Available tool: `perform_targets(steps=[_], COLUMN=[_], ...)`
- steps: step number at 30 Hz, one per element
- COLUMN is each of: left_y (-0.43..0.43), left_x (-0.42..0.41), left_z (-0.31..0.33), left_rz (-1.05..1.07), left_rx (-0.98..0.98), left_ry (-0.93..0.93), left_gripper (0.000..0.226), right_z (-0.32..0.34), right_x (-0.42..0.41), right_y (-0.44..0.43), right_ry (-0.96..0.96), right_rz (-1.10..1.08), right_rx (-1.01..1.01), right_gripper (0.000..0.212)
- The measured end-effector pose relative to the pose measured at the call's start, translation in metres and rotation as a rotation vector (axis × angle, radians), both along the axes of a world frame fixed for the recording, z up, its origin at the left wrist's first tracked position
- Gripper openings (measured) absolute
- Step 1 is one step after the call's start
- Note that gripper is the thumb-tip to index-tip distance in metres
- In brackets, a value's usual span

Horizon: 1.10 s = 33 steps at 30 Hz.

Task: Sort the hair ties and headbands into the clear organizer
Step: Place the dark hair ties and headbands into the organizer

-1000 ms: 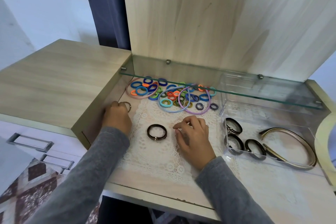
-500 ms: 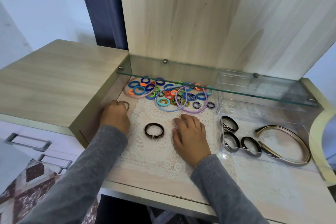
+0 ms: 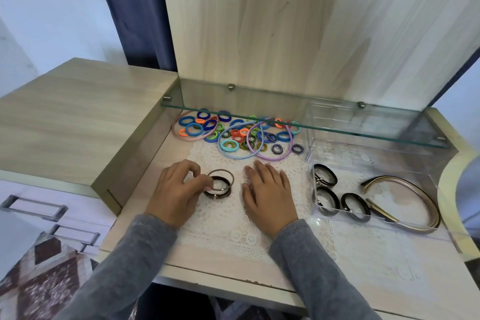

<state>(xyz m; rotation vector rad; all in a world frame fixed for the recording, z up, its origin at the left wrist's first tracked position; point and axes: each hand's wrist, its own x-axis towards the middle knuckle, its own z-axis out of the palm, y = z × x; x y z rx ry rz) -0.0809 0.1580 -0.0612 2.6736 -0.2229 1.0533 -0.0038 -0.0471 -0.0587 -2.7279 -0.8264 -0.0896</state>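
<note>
Taupe hair tie [image 3: 221,169], pinched at its left edge in the narrow grip of the left hand [image 3: 179,189], overlaps the dark hair tie [image 3: 226,193] on the lace mat [image 3: 233,228] of the counter [image 3: 389,267], apparently so that the two can be gathered as one. Right hand [image 3: 267,192] lies flat just right of them, fingers straight, holding nothing, probably steadying the mat. Clear organizer [image 3: 348,176], at right, keeps like with like: black hair ties [image 3: 326,176] in its left compartment, gold headbands [image 3: 397,178] in its right; the coloured pile [image 3: 233,132] lies far, under the glass shelf [image 3: 337,130].
</note>
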Motion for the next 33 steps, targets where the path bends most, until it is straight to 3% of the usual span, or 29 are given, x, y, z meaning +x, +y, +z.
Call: perform_targets(steps=[11, 14, 18, 24, 28, 33], left_y=[0.004, 0.004, 0.005, 0.002, 0.001, -0.002], left_x=[-0.007, -0.007, -0.009, -0.003, 0.002, 0.005], left_z=[0.003, 0.0, 0.002, 0.004, 0.0, 0.004], left_rz=[0.075, 0.088, 0.11, 0.346, 0.435, 0.487], left_rx=[-0.034, -0.032, -0.082, -0.203, -0.158, -0.113], left_ry=[0.172, 0.176, 0.156, 0.506, 0.684, 0.776], left_gripper=[0.06, 0.05, 0.018, 0.053, 0.056, 0.055], right_z=[0.001, 0.001, 0.002, 0.01, 0.014, 0.023], right_x=[0.0, 0.0, 0.0, 0.0, -0.002, -0.003], right_y=[-0.002, -0.002, -0.002, -0.004, -0.001, 0.01], right_ry=[0.014, 0.011, 0.031, 0.074, 0.013, -0.119], right_rz=[0.007, 0.008, 0.015, 0.126, 0.248, 0.297], right_rx=[0.006, 0.012, 0.054, 0.331, 0.224, 0.046], right_gripper=[0.053, 0.059, 0.048, 0.042, 0.038, 0.03])
